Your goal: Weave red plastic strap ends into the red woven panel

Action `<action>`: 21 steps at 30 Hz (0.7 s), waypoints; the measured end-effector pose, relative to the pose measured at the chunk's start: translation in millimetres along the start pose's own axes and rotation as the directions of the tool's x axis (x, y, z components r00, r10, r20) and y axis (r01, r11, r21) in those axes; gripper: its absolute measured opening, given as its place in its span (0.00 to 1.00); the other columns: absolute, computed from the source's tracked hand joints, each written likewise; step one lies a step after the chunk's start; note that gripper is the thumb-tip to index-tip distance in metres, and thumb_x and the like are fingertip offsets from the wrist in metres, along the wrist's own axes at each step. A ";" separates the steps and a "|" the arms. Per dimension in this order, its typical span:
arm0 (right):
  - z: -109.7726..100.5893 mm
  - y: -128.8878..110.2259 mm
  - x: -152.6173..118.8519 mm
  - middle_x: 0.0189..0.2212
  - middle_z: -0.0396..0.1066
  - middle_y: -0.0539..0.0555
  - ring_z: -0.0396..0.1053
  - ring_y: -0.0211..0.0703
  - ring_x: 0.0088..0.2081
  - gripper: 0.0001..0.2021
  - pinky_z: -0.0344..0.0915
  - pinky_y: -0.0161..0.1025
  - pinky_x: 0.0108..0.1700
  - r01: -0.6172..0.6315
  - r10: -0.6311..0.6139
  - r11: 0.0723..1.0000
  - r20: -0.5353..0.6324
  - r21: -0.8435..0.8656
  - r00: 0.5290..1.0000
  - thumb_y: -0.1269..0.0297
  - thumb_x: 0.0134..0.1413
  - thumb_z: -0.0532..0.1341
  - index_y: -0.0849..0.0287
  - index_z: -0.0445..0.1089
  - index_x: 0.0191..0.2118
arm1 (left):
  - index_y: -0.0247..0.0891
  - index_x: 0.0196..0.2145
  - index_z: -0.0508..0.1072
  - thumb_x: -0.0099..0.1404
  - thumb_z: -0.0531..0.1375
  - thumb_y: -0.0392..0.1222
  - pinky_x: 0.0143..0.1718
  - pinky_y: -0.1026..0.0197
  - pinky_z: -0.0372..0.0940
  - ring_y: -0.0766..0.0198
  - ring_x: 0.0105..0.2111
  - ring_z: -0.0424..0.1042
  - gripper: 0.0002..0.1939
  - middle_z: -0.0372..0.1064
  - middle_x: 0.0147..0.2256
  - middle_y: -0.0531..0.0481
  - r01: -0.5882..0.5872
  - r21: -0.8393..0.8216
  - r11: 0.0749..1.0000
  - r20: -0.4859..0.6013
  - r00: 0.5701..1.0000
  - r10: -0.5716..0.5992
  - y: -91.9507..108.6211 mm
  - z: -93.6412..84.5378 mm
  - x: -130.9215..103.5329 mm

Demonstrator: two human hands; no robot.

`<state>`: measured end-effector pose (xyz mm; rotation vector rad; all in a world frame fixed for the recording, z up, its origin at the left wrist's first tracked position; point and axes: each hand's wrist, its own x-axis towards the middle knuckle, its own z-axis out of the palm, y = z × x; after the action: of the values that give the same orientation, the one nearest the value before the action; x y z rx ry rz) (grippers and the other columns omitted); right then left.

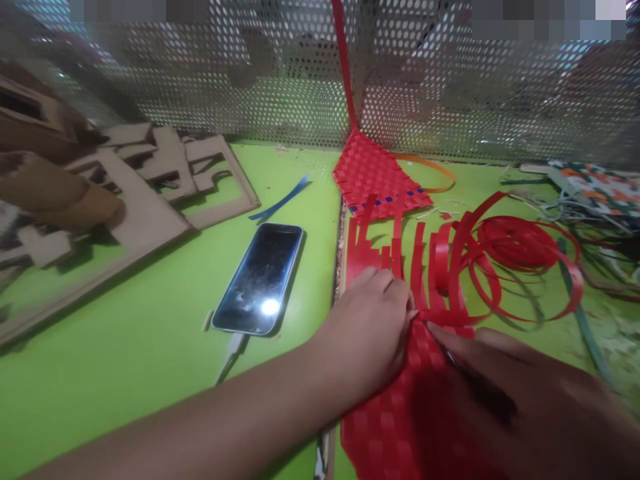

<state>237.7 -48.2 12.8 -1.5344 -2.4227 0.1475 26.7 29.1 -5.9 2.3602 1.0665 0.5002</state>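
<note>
A red woven mat (385, 420) of flat plastic strips lies under both my hands, with loose red strip ends (421, 267) standing up along its far edge. My left hand (377, 320) presses on the weave, thumb and fingers pinched around a red strip. Close by on the right, my right hand (530, 393) grips a slim dark tool (450, 358); its tip is near the left fingertips, and its exact kind is hard to make out. A loose coil of red strip (520, 243) rests beyond the right hand.
A phone (260, 280) with a white cable (231, 355) lies left of my hands. Cardboard cut-outs (150, 200) fill the left side. A finished red woven piece (377, 170) leans near the perforated metal screen (280, 80). At right are a multicoloured woven piece (600, 187) and tangled strips.
</note>
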 end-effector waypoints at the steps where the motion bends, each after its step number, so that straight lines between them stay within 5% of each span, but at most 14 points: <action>1: -0.7 0.5 0.7 0.28 0.81 0.50 0.77 0.43 0.21 0.10 0.70 0.35 0.22 -0.005 0.005 1.000 -0.013 -0.003 1.000 0.63 0.63 0.58 0.49 0.78 0.43 | 0.34 0.39 0.72 0.76 0.53 0.35 0.41 0.51 0.68 0.53 0.40 0.67 0.08 0.70 0.39 0.42 0.001 0.000 1.000 0.001 1.000 -0.001 0.2 -0.4 -0.1; 9: -5.3 1.1 6.9 0.25 0.80 0.48 0.74 0.40 0.18 0.10 0.64 0.32 0.17 0.000 0.001 0.999 -0.021 0.034 1.000 0.65 0.61 0.60 0.49 0.77 0.44 | 0.34 0.40 0.71 0.74 0.55 0.34 0.42 0.51 0.68 0.53 0.40 0.67 0.06 0.70 0.40 0.42 -0.007 0.016 1.000 0.011 1.000 0.007 0.1 -0.8 -0.5; 14: -6.6 -4.3 14.0 0.22 0.77 0.46 0.72 0.38 0.15 0.08 0.63 0.31 0.16 0.023 -0.020 0.999 -0.052 0.045 0.998 0.68 0.58 0.58 0.50 0.74 0.35 | 0.35 0.40 0.72 0.74 0.55 0.34 0.43 0.51 0.69 0.52 0.41 0.67 0.05 0.70 0.41 0.42 -0.020 0.040 0.999 0.017 1.000 0.019 -0.6 0.5 -0.8; 21: -6.1 -3.1 14.8 0.21 0.75 0.45 0.74 0.38 0.18 0.07 0.62 0.30 0.16 0.026 -0.027 0.998 0.020 0.061 0.999 0.69 0.57 0.59 0.50 0.74 0.34 | 0.34 0.40 0.72 0.75 0.54 0.33 0.45 0.51 0.69 0.53 0.41 0.67 0.07 0.71 0.41 0.42 -0.048 0.080 0.996 0.022 0.999 0.046 -0.2 0.4 0.2</action>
<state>230.8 -36.6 21.9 -1.4811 -2.4305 0.2304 26.9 29.2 -6.3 2.4606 1.0422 0.4578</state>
